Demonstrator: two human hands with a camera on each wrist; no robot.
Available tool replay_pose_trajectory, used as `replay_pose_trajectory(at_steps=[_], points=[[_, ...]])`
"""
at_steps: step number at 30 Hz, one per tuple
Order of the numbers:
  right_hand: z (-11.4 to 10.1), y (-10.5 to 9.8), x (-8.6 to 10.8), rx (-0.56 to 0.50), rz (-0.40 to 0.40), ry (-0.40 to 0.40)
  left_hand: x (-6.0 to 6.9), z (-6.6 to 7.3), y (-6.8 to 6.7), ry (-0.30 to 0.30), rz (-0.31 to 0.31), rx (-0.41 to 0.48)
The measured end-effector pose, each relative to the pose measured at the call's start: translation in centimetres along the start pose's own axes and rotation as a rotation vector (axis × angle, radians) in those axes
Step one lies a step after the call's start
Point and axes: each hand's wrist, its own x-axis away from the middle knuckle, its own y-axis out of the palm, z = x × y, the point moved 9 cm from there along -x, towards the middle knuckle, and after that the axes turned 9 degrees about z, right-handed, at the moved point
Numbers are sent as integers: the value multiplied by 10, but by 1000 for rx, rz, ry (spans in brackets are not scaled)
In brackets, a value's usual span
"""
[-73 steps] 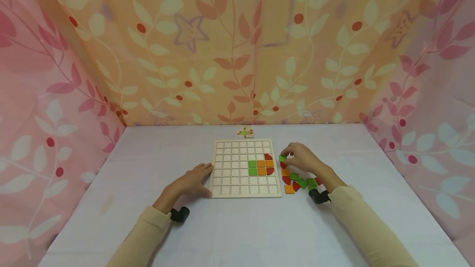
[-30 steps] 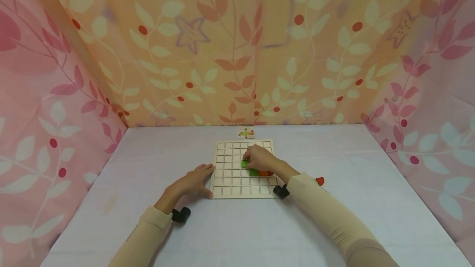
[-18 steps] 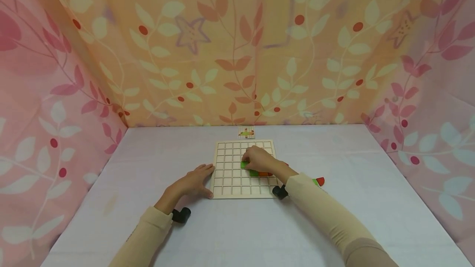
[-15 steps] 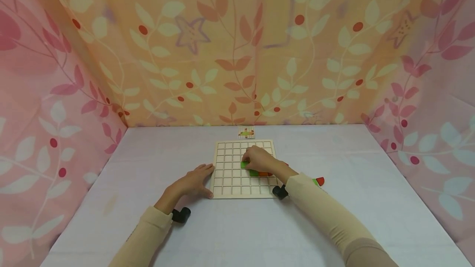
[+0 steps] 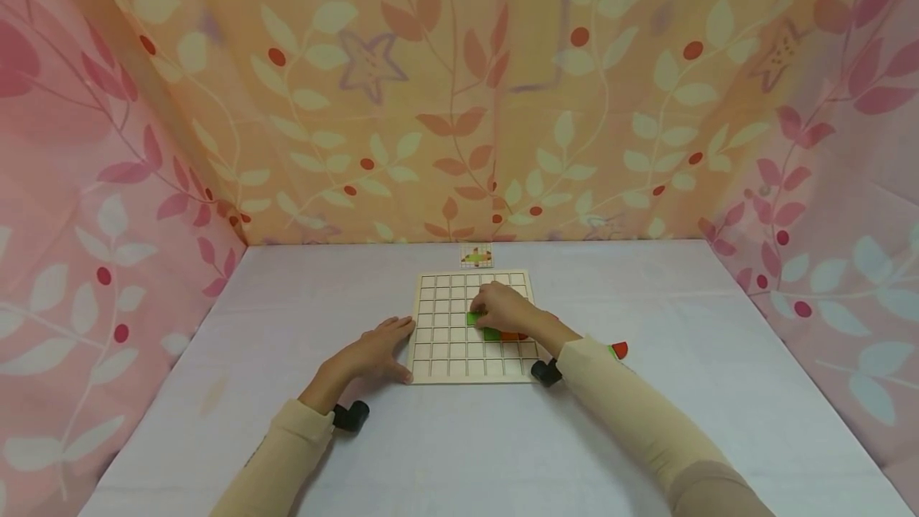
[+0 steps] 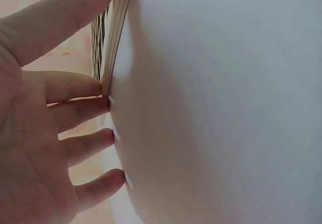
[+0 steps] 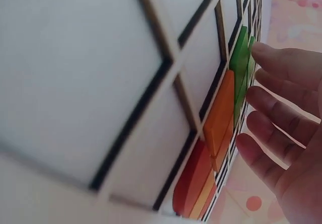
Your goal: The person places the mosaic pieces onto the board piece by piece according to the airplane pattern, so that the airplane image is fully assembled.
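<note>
The gridded wooden board lies flat on the table. My left hand rests at its left edge, fingers spread and thumb at the near corner; the left wrist view shows the thumb against the board's side. Over the grid, my right hand pinches a green tile at a cell left of the placed tiles. Below the hand show a green tile and an orange tile. In the right wrist view, green, orange and red tiles sit in the cells beside my fingers.
A small pattern card lies behind the board. Right of the board, a red tile shows past my right sleeve, which hides most of the loose tiles. Black wrist cameras are on both wrists. Patterned cloth stands behind and at both sides.
My right hand has moved left from the loose tiles to the board, carrying a green tile, and has stayed nearly still there over the last second. My left hand has kept its place.
</note>
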Motion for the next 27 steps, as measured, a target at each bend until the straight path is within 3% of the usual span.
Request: replay_pose_trajectory(at_steps=[9,13,19,27], points=[[21,-23,23,-89,37,54,1,2,-2,13,3,0],[29,-38,39,-80,48,55,1,1,-1,9,5,-7],[46,-58,69,-86,59,150,1,2,-2,19,12,-7],[72,-65,105,-71,71,230,1,1,-1,17,11,-15]])
